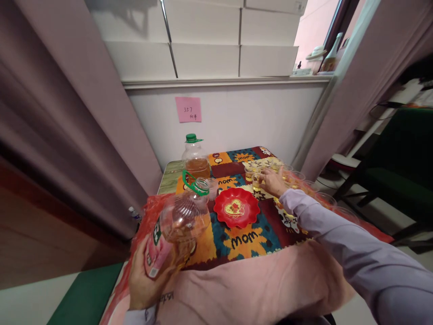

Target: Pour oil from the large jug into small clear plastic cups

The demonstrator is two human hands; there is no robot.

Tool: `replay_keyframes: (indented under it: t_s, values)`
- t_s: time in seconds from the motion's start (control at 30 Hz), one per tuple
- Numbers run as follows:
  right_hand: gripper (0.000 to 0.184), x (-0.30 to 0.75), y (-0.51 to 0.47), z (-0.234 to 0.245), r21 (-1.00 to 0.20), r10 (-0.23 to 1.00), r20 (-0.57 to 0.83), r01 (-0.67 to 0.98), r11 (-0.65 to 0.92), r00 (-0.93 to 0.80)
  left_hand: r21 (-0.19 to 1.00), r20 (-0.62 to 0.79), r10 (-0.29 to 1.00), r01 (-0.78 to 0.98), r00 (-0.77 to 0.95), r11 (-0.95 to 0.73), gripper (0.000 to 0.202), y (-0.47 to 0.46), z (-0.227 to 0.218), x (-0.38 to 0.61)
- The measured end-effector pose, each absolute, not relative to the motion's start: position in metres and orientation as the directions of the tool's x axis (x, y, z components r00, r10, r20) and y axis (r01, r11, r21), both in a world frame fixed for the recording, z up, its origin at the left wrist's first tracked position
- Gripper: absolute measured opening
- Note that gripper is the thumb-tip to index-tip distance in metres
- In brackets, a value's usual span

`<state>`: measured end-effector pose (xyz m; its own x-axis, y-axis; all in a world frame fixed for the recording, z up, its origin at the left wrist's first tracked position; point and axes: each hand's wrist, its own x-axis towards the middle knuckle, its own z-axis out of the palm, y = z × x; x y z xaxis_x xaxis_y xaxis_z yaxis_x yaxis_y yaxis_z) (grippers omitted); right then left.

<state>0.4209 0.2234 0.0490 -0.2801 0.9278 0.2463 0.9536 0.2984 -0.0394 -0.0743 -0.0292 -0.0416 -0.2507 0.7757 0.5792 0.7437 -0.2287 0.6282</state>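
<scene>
My left hand (144, 280) grips the base of a large clear plastic bottle (177, 221) with amber liquid and a pink label. The bottle is tilted, its open neck with a green ring pointing toward the table's middle. My right hand (272, 181) reaches across the table in a lilac sleeve. Its fingers close round a small clear cup (256, 180) of yellowish liquid. Several more small cups (294, 177) stand in a row to the right of that hand. A red plate (236, 207) lies between the two hands.
A second bottle with a green cap (195, 159) stands at the table's far left. The table carries a colourful patterned cloth (246, 239). Curtains hang on both sides. A pink note (188, 109) is stuck on the wall. A dark green chair (399, 180) stands to the right.
</scene>
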Motion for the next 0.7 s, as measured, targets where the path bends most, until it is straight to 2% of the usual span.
replay_keyframes:
  t_s: [0.13,0.27,0.47,0.7]
  values:
    - [0.020,0.425,0.221,0.050,-0.029,0.924,0.246,0.951,0.309,-0.293,0.646,0.572,0.776,0.728,-0.265,-0.228,0.110,-0.029,-0.043,-0.073]
    - [0.018,0.425,0.216,0.054,-0.031,0.919,0.245,0.945,0.325,-0.308,0.660,0.563,0.777,0.719,-0.282,-0.217,0.111,-0.029,-0.041,-0.071]
    - [0.038,0.387,0.209,0.078,-0.146,0.884,0.321,0.905,0.400,-0.339,0.655,0.571,0.770,0.724,-0.284,-0.218,0.110,-0.030,-0.038,-0.067]
    - [0.029,0.294,0.205,0.087,-0.196,0.830,0.276,0.818,0.542,-0.484,0.642,0.571,0.771,0.739,-0.281,-0.206,0.108,-0.032,-0.039,-0.068]
